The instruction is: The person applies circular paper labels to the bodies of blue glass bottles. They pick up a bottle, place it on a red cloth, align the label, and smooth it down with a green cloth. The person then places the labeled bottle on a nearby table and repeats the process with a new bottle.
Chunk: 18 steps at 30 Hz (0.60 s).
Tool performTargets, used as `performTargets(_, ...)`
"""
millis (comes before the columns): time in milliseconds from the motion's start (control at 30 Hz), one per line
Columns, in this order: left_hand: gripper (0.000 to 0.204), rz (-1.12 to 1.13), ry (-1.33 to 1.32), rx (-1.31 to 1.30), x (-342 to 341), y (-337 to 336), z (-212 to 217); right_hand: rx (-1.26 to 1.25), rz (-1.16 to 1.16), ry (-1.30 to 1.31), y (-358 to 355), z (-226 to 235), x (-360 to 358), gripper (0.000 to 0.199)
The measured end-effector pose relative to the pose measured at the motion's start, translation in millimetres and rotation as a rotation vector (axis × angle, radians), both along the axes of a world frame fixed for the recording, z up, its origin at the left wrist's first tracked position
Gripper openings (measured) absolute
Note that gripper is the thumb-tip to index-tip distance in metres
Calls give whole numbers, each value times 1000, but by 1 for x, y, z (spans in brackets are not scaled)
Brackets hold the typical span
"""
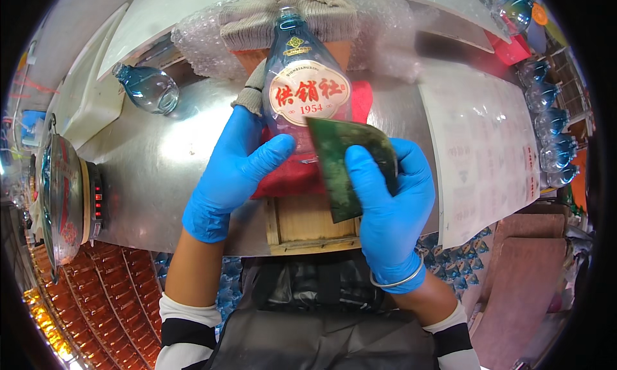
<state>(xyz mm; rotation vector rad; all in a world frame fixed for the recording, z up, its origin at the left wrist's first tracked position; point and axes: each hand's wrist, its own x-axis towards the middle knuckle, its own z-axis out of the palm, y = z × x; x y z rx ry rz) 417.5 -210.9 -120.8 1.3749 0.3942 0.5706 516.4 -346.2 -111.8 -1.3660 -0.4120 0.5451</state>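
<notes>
A clear blue-tinted glass bottle (277, 55) lies on a support in front of me, its neck pointing away. On its front is a cream oval label (308, 94) with red lettering. My left hand (234, 171), in a blue glove, holds the bottle's left side. Its thumb rests near the base, and a grey knit sleeve covers the fingers, which are partly hidden beside the bottle. My right hand (395, 190), also gloved, pinches a flat dark green scraper (334, 171) between thumb and fingers. The scraper's upper corner overlaps the label's lower right edge in view.
Folded knit cloth (289, 26) and bubble wrap (205, 42) lie behind the bottle, red cloth (283, 180) and a wooden box (312, 222) beneath. Another blue bottle (151, 90) lies left; a pan-like metal thing (64, 196) stands farther left. Label sheets (479, 145) lie right, beside several bottles (556, 151).
</notes>
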Motion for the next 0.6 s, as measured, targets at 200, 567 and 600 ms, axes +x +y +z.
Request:
performTargets(200, 75, 87, 35, 70, -3, -1, -9, -39, -141, 274, -3, -22, 21, 14)
performTargets(567, 110, 183, 208, 518, -4, -1, -13, -251, 61, -1357, -22, 12, 29, 33)
performTargets(600, 107, 207, 195, 537, -2, -4, -13, -205, 73, -1460, -21, 11, 23, 36)
